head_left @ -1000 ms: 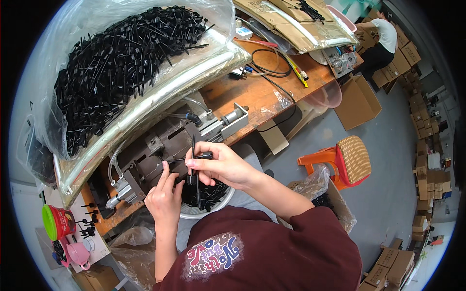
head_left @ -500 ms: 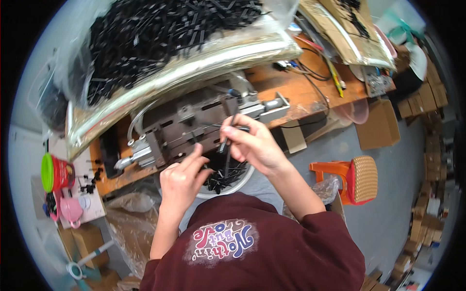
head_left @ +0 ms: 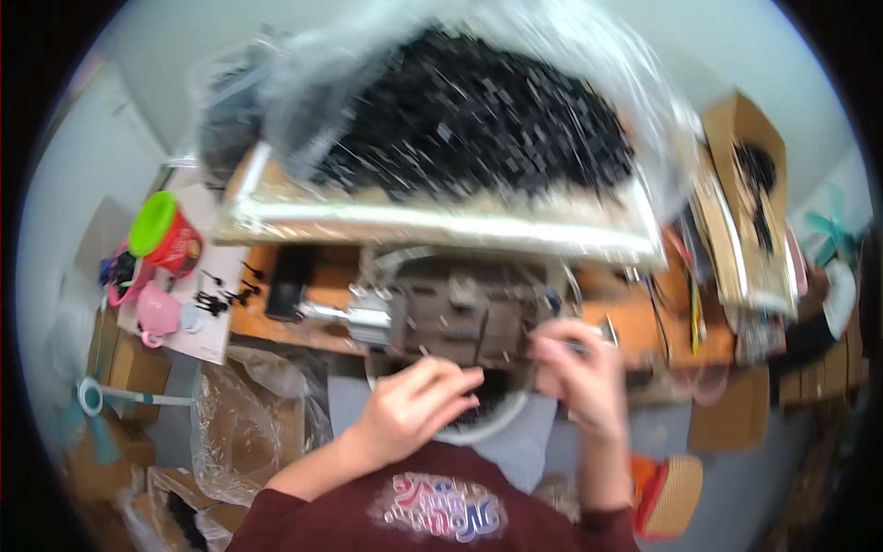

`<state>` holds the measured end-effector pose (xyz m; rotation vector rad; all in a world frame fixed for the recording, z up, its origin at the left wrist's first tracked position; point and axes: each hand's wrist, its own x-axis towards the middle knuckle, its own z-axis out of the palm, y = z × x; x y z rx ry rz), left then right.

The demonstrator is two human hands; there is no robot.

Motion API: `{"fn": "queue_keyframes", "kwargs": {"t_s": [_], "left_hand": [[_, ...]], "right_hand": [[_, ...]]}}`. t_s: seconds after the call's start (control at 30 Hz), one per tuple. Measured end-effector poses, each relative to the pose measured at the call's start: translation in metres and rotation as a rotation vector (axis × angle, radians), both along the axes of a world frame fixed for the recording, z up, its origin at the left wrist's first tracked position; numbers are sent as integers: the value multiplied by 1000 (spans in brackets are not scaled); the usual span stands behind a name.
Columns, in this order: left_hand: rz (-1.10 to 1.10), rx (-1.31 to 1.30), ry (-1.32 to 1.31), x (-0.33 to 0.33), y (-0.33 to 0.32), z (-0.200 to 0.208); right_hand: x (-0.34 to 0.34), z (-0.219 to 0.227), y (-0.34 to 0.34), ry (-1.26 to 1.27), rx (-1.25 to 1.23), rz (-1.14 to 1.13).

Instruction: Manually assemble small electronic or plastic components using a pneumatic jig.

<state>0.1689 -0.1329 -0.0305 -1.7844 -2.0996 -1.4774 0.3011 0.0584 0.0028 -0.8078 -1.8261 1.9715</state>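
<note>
My left hand (head_left: 418, 405) is over the front of a metal fixture (head_left: 432, 322), its fingers pinched together. A thin black strip (head_left: 483, 336) rises from those fingertips against the fixture. To the right, my right hand (head_left: 584, 373) is smeared by motion, with its fingers curled. A small dark piece (head_left: 576, 347) shows between them; its exact shape is unclear. Beneath both hands is a white tub (head_left: 515, 419) containing black pieces, partly hidden by my left hand. A silver cylinder (head_left: 368, 322) is mounted at the fixture's left end.
Behind the fixture, a raised tray (head_left: 441, 224) bears a large heap of black pieces (head_left: 487, 120) in clear plastic. Left are a red tub with a green rim (head_left: 175, 239) and a pink cup (head_left: 158, 308). An orange stool (head_left: 667, 497) stands at the lower right.
The view has turned and lifted, showing more of the heap. My left hand has come lower with the strip upright; my right hand has moved right, away from the left, and is now blurred.
</note>
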Motion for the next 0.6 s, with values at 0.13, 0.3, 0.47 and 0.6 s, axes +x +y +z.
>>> {"fn": "queue_keyframes", "kwargs": {"t_s": [0.13, 0.3, 0.47, 0.6], "left_hand": [[-25, 13, 21, -5, -1, -9], [-6, -65, -43, 7, 0, -31], [56, -184, 12, 3, -3, -43], [49, -101, -45, -1, 0, -39]], "right_hand": [[47, 105, 10, 268, 1287, -413], [14, 90, -15, 327, 1701, 83], [21, 121, -17, 28, 1405, 395], [36, 158, -1, 94, 1431, 387]]}}
